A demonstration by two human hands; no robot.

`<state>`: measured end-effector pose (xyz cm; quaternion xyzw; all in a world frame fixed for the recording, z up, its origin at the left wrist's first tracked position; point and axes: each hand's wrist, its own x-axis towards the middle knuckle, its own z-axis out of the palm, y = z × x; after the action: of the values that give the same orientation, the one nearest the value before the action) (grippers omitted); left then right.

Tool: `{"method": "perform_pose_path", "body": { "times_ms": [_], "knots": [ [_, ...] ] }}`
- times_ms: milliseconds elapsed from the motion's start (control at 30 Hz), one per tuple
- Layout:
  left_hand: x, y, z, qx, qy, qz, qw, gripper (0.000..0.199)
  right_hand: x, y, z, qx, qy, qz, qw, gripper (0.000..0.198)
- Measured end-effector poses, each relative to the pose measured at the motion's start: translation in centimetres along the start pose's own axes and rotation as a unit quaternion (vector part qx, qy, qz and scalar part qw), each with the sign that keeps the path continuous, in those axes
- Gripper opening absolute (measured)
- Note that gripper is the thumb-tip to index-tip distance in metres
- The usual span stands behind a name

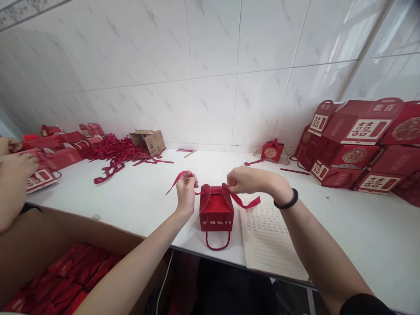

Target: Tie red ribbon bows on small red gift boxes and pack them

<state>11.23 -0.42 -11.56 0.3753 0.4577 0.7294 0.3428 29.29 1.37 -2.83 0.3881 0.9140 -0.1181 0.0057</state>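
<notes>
A small red gift box with gold lettering stands upright near the table's front edge, its twisted cord handle hanging down in front. A red ribbon runs through the box's two curved top flaps, with an end out to each side. My left hand pinches the ribbon left of the box, and its loose end sticks out beyond the fingers. On the other side my right hand is closed on the ribbon close to the right flap, its tail trailing below. The right fingertips are partly hidden.
Stacked red boxes stand at the right. A handwritten notebook lies beside my right arm. Behind are a small red box, a ribbon heap and a cardboard carton. Another person's hand is at far left, above an open carton.
</notes>
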Motion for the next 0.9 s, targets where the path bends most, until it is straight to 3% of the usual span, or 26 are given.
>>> {"method": "perform_pose_path", "body": {
  "times_ms": [233, 333, 533, 767, 900],
  "knots": [
    [0.0, -0.2, 0.1, -0.023, -0.015, -0.003, 1.000, 0.020, -1.3, 1.5, -1.5, 0.059, 0.012, 0.027, 0.998, 0.006],
    [-0.1, -0.2, 0.1, -0.024, -0.024, 0.007, 0.999, 0.021, -1.3, 2.2, -1.7, 0.064, 0.026, 0.026, 0.997, 0.014],
    [-0.4, -0.1, 0.1, -0.031, -0.039, 0.002, 0.999, 0.022, -1.4, 2.0, -1.6, 0.038, -0.037, 0.047, 0.997, 0.009],
    [-0.5, -0.3, -0.2, -0.014, -0.086, 0.009, 0.996, 0.013, -0.3, 0.7, -1.1, 0.095, 0.060, 0.063, 0.992, 0.021],
    [-0.6, -0.1, -0.2, -0.037, -0.082, 0.005, 0.996, 0.016, -0.1, 0.8, -0.7, 0.069, 0.026, 0.039, 0.997, 0.031]
  ]
}}
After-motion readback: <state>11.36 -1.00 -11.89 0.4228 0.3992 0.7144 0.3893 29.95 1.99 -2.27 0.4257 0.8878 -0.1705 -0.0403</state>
